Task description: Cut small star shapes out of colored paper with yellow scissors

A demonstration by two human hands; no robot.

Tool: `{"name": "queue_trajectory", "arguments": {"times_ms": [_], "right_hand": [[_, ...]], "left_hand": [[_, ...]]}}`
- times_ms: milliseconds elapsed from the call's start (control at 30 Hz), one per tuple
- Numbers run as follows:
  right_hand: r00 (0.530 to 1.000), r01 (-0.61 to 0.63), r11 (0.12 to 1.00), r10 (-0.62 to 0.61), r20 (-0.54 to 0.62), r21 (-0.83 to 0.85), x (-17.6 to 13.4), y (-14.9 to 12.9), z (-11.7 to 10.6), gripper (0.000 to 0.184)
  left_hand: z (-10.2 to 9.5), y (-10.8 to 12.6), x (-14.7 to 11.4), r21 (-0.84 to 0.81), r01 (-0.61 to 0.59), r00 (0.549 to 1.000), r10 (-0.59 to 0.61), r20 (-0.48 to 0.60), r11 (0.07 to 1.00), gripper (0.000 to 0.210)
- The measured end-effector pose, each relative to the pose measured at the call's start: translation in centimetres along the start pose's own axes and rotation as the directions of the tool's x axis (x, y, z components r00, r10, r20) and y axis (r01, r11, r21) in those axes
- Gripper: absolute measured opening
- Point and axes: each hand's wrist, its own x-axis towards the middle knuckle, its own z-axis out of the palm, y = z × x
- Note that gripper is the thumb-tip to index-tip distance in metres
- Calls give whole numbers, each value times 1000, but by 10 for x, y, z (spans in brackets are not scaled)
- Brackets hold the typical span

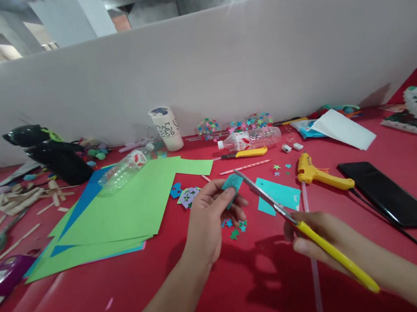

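Between the thumb and fingers of my left hand (211,217) is a small piece of teal paper (233,188). My right hand (318,236) grips yellow-handled scissors (270,200), whose blade tips come up close to the paper's right edge. Whether the blades touch it I cannot tell. Beneath my left hand lie several small paper stars (234,234) in green and blue. A larger turquoise sheet (281,194) rests on the table behind the scissors. Purple and blue paper scraps with star shapes (189,196) lie just beyond my left wrist.
Green sheets (122,213) spread at left, a plastic bottle (126,169) on them. Behind are another bottle (257,138), a yellow cutter (250,153) and a patterned cup (167,129). A yellow glue gun (321,173) and a corded black phone (390,192) lie right.
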Motion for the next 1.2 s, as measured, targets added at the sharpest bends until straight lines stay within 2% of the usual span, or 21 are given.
{"name": "queue_trajectory", "arguments": {"times_ms": [333, 600, 800, 1033, 1200], "right_hand": [[998, -34, 997, 32, 45, 62, -1, -3, 3, 56], [988, -99, 995, 97, 122, 15, -3, -6, 1, 55], [993, -83, 997, 83, 84, 2, -3, -7, 3, 55], [995, -84, 996, 83, 60, 16, -4, -2, 7, 61], [999, -27, 1000, 27, 19, -5, -4, -1, 8, 57]], "left_hand": [[1, -1, -2, -77, -21, 998, 16, -66, 997, 14], [-2, -3, 1, -106, -51, 997, 44, -66, 993, 13], [0, -4, -2, -42, -46, 999, 46, -3, 998, 13], [1, -6, -3, -63, -34, 999, 35, 3, 997, 14], [1, -6, -3, -85, -22, 1000, 23, 9, 996, 15]]}}
